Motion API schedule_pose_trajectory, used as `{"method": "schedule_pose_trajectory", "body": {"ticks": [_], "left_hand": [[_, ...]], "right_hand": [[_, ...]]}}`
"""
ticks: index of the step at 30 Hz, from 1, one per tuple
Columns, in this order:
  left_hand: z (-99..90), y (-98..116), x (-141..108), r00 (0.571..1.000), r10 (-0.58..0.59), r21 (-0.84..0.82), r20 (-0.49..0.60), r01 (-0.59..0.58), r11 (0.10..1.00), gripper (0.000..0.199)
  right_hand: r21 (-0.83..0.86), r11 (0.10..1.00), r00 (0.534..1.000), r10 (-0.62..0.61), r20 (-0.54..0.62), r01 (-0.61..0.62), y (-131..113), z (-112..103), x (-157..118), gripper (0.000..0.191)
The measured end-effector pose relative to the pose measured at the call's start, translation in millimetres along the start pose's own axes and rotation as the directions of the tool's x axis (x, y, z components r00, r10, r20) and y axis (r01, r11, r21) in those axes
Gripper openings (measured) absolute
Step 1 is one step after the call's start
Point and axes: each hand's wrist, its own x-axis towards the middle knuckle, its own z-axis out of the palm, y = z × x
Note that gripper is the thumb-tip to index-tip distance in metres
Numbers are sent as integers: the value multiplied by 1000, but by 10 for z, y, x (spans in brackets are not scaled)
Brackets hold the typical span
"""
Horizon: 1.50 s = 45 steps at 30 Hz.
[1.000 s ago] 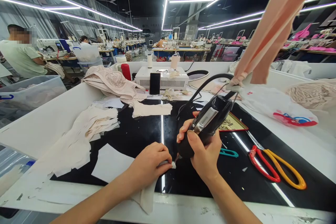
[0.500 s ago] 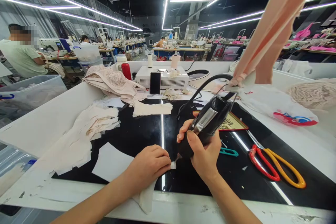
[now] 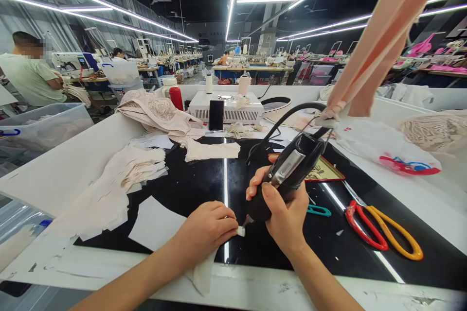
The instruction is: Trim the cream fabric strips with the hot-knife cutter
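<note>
My right hand is wrapped round a black handheld power tool with a silver plate, its tip pointing down and left. A cable and a peach cloth strip run up from its top end. My left hand presses a piece of pale fabric on the black glass surface, fingers together. A small white end of it sticks out past the fingertips, close beside the tool's tip. White paper lies partly under my left forearm.
Red and orange scissors, a teal tool and a tray lie right. Pale fabric pieces are stacked left. Behind stand a phone, a white box and lace bras. A person sits far left.
The small fabric end beside the tool's tip is tilted slightly differently. Both hands keep nearly the same place and grip. The hanging peach strip has swayed a little.
</note>
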Motion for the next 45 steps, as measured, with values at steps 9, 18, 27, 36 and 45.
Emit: {"method": "schedule_pose_trajectory", "body": {"ticks": [9,18,27,36,45], "left_hand": [[-25,24,11,1000,23,37,-1,-23,999,17],[-51,15,-30,998,54,52,-12,-53,997,22],[-45,1,-75,997,78,70,-23,-76,995,18],[-19,-9,-155,995,103,156,9,-103,982,18],[-3,-13,-157,992,123,167,-25,-117,979,20]], "right_hand": [[22,1000,1000,11,1,-11,-60,34,-120,29],[8,1000,1000,-7,6,7,-63,16,-138,34],[-11,1000,1000,-12,6,12,-45,-1,-157,38],[-23,1000,999,-3,-33,3,-78,-6,-110,39],[-44,999,998,5,-69,-8,-33,-17,-52,38]]}}
